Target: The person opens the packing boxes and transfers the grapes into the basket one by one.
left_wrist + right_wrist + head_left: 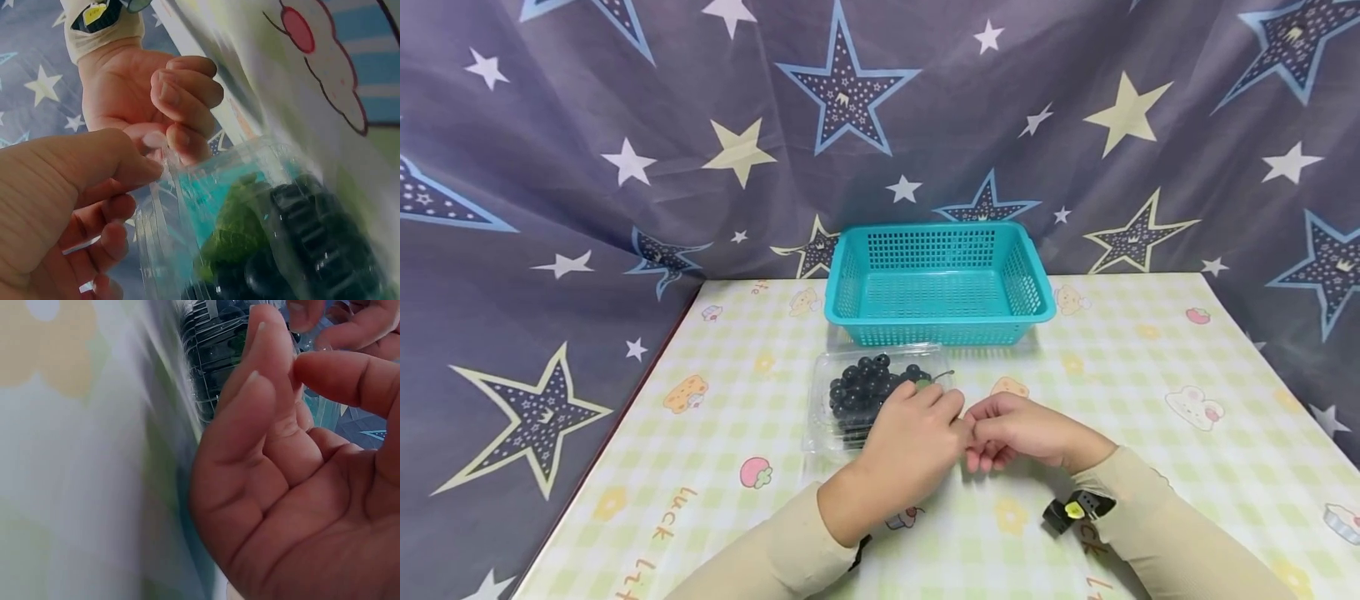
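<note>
A clear plastic clamshell box [819, 398] holds dark grapes [859, 390], a green leaf [234, 225] and a thin stem. My left hand [917, 435] is at the box's right side, and its thumb and curled fingers pinch the clear rim in the left wrist view. Facing it, my right hand [1026, 432] brings thumb and index fingertip together at the same rim, near the left fingertips. The right hand's other fingers are bent. In the head view the left hand covers the box's near right corner, and the pinched edge is hidden.
Behind the box stands a turquoise perforated basket [940, 321] with nothing visible inside. A checked tablecloth [1135, 358] covers the table, and a star-patterned curtain [685, 92] hangs behind it. A dark wrist-worn device [1078, 508] sits at the right cuff.
</note>
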{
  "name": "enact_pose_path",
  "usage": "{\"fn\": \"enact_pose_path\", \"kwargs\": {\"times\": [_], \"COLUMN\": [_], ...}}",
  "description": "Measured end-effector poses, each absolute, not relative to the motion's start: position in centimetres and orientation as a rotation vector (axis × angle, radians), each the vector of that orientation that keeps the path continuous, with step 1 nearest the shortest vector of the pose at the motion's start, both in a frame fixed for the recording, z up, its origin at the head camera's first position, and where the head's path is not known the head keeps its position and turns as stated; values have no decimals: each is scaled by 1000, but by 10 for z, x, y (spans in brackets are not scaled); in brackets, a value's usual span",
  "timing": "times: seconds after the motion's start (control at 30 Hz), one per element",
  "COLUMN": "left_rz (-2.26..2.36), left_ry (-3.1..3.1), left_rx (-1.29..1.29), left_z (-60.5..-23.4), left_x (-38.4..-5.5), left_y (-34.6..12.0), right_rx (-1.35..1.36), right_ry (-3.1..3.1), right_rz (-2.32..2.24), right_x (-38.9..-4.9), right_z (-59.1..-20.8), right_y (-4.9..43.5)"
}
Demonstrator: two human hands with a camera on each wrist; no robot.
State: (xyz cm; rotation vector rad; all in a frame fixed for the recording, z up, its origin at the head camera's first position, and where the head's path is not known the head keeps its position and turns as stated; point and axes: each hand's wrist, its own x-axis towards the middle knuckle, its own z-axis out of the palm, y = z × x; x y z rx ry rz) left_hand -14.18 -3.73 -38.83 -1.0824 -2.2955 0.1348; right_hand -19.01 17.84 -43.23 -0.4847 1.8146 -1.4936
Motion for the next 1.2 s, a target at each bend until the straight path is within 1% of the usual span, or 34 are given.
{"fn": "enact_pose_path", "kwargs": {"times": [0.37,1.2], "left_rz": [108,103], "left_ry": [-2204,-2252], "left_rx": [-1145,-1071], "left_z": [-385,-383], "left_x": [-148,-146], "left_y": [-50,-74], "right_rx": [-473,-471], "right_ry": [1839,1828], "right_rz": [-1477,-1492], "right_x": [-191,-192], "right_z": [-434,-432], "right_y": [183,180]}}
